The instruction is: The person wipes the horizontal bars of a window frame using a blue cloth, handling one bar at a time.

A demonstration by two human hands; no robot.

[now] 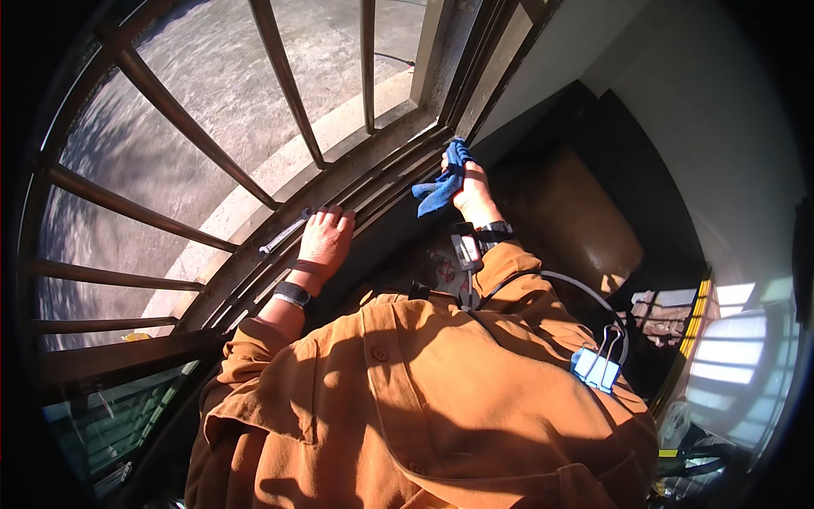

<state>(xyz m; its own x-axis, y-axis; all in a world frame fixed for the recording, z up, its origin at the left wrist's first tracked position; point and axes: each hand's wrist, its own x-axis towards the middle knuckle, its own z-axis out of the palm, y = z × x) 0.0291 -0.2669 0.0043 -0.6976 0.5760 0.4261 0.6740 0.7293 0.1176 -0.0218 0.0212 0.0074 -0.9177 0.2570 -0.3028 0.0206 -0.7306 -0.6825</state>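
My right hand point(473, 187) is closed round a crumpled blue cloth point(439, 192), held against the far right corner of the window track point(390, 178). Part of the cloth hangs down on the left side of that hand. My left hand point(326, 237) lies on the window track, fingers resting over its rails. Just left of it, a silver wrench point(284, 236) lies along the sill; one end reaches the side of my left hand, which does not seem to grip it.
Dark metal bars point(182, 123) stand outside the track, with sunlit concrete beyond. At the lower left is a glass window pane point(110, 424). A brown surface point(585, 212) lies below the right wall. A cable point(585, 288) and a light blue binder clip point(596, 370) hang at my right sleeve.
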